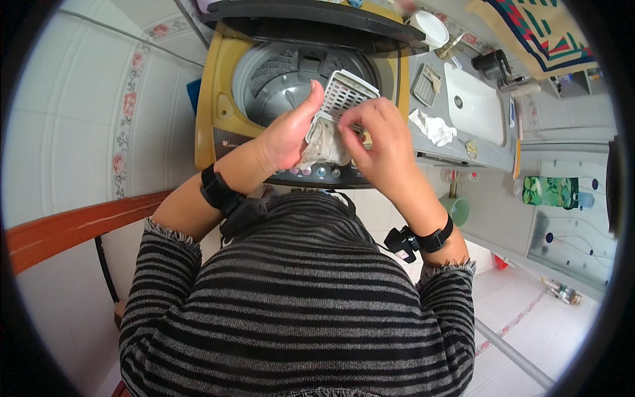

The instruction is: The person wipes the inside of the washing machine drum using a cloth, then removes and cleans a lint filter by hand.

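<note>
A white perforated plastic lint filter frame (346, 94) with a dirty, greyish mesh bag (325, 144) hanging from it is over the control panel of a top-loading washing machine (221, 106). My left hand (292, 131) holds the filter from the left, its thumb pointing up. At the right, my right hand (379, 134) has its thumb and index finger at the filter's edge by the bag; whether they pinch it is hard to tell. Behind the hands, the steel drum (285, 94) is visible under the raised dark lid (317, 25).
Right of the machine, a grey counter carries a white sink (478, 104), a grey soap dish (426, 85), a crumpled white tissue (433, 127) and small scissors (469, 148). A white tub (429, 30) stands behind. An orange-brown wooden rail (84, 228) runs along the left.
</note>
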`<state>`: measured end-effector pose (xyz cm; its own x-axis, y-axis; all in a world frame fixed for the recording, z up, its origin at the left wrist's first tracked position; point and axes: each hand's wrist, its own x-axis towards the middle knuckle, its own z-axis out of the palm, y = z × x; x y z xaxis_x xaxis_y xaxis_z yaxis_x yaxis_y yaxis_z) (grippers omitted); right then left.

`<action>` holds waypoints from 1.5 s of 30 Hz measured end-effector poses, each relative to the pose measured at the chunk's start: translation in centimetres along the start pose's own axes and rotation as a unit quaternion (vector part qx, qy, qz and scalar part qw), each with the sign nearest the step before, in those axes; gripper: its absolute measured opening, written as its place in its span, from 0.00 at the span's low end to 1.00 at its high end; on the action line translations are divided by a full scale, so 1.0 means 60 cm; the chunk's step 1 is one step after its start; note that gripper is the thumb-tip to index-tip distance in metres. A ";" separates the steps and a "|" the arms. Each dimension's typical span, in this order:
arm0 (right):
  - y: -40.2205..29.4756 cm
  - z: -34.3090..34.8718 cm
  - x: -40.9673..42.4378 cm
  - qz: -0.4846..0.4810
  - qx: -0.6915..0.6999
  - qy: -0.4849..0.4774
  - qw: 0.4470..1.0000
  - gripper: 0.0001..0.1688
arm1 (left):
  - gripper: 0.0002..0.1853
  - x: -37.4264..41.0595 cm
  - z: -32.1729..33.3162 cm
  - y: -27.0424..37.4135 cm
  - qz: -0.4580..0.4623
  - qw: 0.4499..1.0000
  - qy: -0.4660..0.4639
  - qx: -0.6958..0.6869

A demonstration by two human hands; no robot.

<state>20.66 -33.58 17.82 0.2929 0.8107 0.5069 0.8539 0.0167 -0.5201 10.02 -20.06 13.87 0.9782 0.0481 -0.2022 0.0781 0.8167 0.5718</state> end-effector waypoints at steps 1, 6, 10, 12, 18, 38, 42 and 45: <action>-0.003 0.000 0.000 -0.014 -0.006 0.006 1.000 0.08 | 0.37 0.000 0.003 0.000 0.010 1.000 0.005 0.005; -0.008 0.012 -0.002 -0.049 -0.051 0.027 0.997 0.10 | 0.36 -0.002 0.009 0.002 0.032 0.999 0.015 0.018; -0.007 0.024 -0.005 -0.039 -0.074 0.043 0.996 0.10 | 0.35 0.004 0.001 -0.006 0.050 0.998 0.012 0.028; -0.005 0.030 -0.006 -0.029 -0.082 0.051 0.995 0.09 | 0.34 0.007 -0.001 -0.010 0.072 0.997 0.001 0.042; -0.004 0.046 -0.004 0.029 -0.067 0.101 0.992 0.07 | 0.34 0.019 0.008 -0.020 0.180 0.975 0.005 0.130; 0.012 0.026 -0.016 0.153 0.264 0.103 0.947 0.05 | 0.44 0.023 -0.007 0.036 0.153 0.987 -0.032 0.040; 0.001 0.019 -0.004 0.012 0.110 0.079 0.991 0.09 | 0.40 0.024 -0.009 0.032 0.141 0.989 -0.028 0.016; -0.002 0.027 -0.004 -0.031 0.039 0.081 0.996 0.10 | 0.38 0.023 -0.005 0.025 0.157 0.986 -0.010 0.049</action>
<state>19.80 -32.82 16.65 0.3120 0.7020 0.6402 0.8386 0.1132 -0.5329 11.44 -18.58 14.22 0.9606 0.2777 0.0120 -0.2121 0.7044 0.6774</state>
